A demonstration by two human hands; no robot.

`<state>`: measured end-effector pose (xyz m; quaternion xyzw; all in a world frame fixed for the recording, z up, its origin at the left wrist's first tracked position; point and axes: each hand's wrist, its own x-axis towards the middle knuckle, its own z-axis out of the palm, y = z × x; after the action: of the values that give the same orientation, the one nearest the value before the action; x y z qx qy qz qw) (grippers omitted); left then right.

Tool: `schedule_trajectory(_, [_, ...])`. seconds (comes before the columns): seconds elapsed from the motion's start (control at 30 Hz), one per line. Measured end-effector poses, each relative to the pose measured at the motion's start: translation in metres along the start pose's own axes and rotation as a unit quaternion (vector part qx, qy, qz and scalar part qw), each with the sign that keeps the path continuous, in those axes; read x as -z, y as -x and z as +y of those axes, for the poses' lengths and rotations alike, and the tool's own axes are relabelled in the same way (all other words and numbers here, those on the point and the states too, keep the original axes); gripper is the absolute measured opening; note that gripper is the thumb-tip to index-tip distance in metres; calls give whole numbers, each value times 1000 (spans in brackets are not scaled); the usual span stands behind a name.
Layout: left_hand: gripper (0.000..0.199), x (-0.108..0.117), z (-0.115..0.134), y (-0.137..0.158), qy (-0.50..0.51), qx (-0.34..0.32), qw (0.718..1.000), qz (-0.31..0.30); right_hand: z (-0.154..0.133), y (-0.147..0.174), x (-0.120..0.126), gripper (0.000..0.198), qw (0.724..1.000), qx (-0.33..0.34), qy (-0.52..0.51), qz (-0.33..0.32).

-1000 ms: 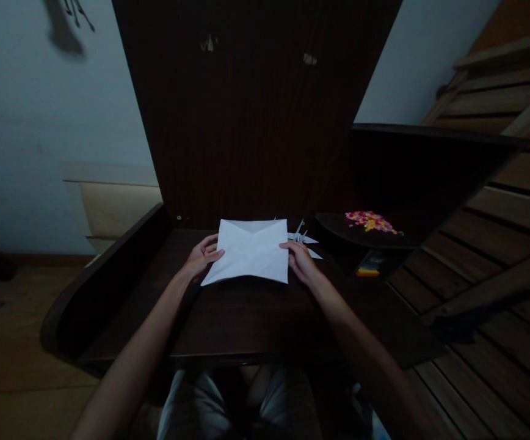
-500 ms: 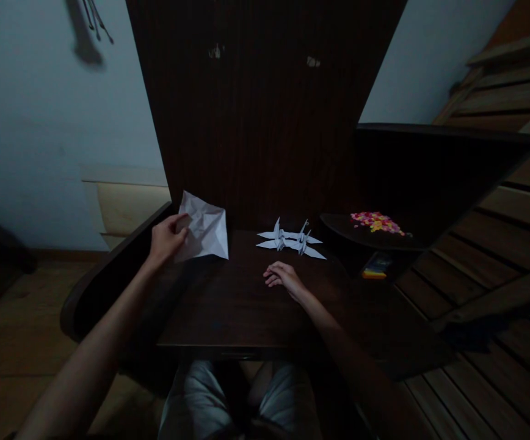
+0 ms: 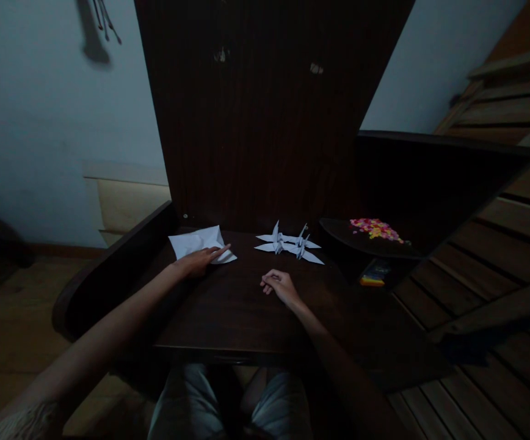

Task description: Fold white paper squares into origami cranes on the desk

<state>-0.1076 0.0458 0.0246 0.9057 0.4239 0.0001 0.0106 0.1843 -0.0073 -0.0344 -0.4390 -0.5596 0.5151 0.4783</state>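
Observation:
A creased sheet of white paper lies on the left of the dark wooden desk. My left hand rests over its near edge, palm down with the fingers stretched out to the right. My right hand is on the desk right of centre, fingers curled in and thumb laid against them, with nothing visible in it. Just beyond it stand several folded white paper cranes, close together and apart from both hands.
A small corner shelf on the right bears a pile of pink, yellow and red bits. Under it lies a packet with a yellow-orange end. A raised curved side panel borders the desk's left. Wooden slats run along the far right.
The left hand has lowered the sheet from a raised, tilted position onto the desk, moved right and spread over it. The right hand's fingers have curled in slightly.

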Motion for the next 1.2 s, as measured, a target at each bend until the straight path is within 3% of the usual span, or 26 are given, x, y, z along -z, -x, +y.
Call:
schedule_trajectory(0.1, [93, -4, -12, 13, 82, 24, 996, 11, 2, 0, 0, 25, 1000, 11, 8, -3])
schedule_trajectory(0.2, [66, 4, -17, 18, 127, 85, 987, 45, 3, 0, -1, 24, 1000, 16, 18, 0])
schedule_trajectory(0.27, [58, 6, -17, 14, 96, 158, 977, 105, 3, 0, -2, 25, 1000, 15, 26, 3])
schedule_trajectory(0.33, [63, 4, -17, 5, 47, 262, 954, 140, 2, 0, -3, 25, 999, 15, 32, 6])
schedule_trajectory(0.4, [71, -4, -17, -5, 36, 354, 928, 112, 2, 1, -3, 25, 999, 16, 33, 11])
schedule_trajectory(0.47, [75, -14, -17, -15, 54, 386, 918, 71, 3, 2, -3, 25, 999, 14, 33, 16])
schedule_trajectory(0.67, [85, -35, -31, -24, 68, 384, 920, 29, 6, 3, -2, 27, 999, 6, 39, 27])
schedule_trajectory(0.93, [90, -28, -67, -20, 51, 339, 939, -18, 4, 4, -2, 26, 998, 1, 55, 20])
schedule_trajectory(1.2, [91, -32, -81, -19, 35, 300, 953, -13, 4, 4, -3, 22, 998, -6, 59, 28])
